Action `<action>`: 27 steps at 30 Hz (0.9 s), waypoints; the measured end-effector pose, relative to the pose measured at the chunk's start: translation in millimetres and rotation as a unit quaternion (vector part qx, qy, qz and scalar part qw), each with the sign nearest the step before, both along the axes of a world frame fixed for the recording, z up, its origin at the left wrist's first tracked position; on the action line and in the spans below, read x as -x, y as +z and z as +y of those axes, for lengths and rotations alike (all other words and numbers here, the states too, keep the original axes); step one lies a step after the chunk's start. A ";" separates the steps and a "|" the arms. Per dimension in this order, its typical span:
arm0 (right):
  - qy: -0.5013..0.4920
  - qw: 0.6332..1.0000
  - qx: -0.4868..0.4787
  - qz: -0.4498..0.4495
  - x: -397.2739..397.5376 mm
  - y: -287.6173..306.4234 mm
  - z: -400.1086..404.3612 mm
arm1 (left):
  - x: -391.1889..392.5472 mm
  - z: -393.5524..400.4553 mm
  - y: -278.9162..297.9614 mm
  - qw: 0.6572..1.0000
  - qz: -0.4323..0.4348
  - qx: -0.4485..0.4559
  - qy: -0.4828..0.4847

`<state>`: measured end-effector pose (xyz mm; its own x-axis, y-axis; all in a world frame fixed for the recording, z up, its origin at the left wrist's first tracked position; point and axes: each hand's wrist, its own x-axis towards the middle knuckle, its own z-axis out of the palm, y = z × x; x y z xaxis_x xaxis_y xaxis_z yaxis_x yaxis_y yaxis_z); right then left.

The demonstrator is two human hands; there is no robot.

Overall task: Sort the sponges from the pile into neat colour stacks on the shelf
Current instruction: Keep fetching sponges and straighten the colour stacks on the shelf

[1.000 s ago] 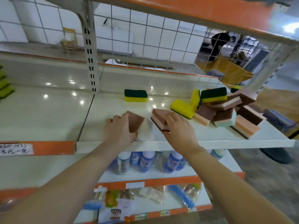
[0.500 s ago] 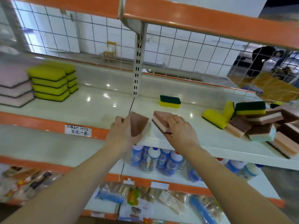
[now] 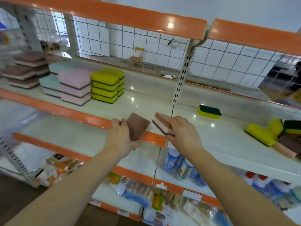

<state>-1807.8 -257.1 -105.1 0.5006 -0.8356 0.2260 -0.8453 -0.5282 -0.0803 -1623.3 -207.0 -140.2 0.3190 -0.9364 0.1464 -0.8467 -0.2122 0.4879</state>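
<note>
While tilted up-left: brown sponge (image 3: 137, 126)

Shelf (image 3: 146, 101) bare and open between the yellow stack (image 3: 105, 88) on the left and the lone yellow-green sponge (image 3: 209, 112) on the right; widest gap for a hand. Slotted upright post (image 3: 182, 75) stands at the back of that gap, wire grid (image 3: 146, 49) closes the rear. Orange shelf above (image 3: 146, 20) caps headroom. Left end crowded: pink stack (image 3: 75, 86), teal stack (image 3: 49, 84), brown stacks (image 3: 24, 72) set close together. Right end blocked by the loose pile (image 3: 276, 134). Both hands, left hand (image 3: 121, 137) and right hand (image 3: 184, 136), each carrying a sponge, hover at the front edge, clear of everything.
</note>
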 end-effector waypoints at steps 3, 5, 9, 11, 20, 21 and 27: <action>0.006 1.000 -0.002 -0.010 -32.5 0.0 7.7 | -31.9 12.4 2.7 1.000 0.020 0.002 0.012; 0.009 1.000 -0.004 -0.028 -54.2 -0.9 13.3 | -52.7 21.0 4.2 0.999 0.025 0.001 0.020; 0.010 0.999 -0.001 -0.034 -95.2 -3.9 23.3 | -94.4 36.4 3.3 0.999 0.031 0.010 0.037; 0.017 0.999 -0.006 -0.037 -113.5 -6.1 27.6 | -113.2 44.5 2.1 0.998 0.040 0.008 0.043; 0.034 0.998 -0.040 -0.044 -185.1 -15.9 45.9 | -185.4 76.8 -5.8 0.998 0.033 0.015 0.054; 0.036 0.998 -0.044 -0.042 -192.5 -17.0 46.7 | -191.9 80.4 -7.1 0.998 0.032 0.013 0.057; 0.065 0.996 -0.042 -0.037 -234.4 -22.7 46.7 | -229.6 92.5 -10.2 0.996 0.023 0.008 0.091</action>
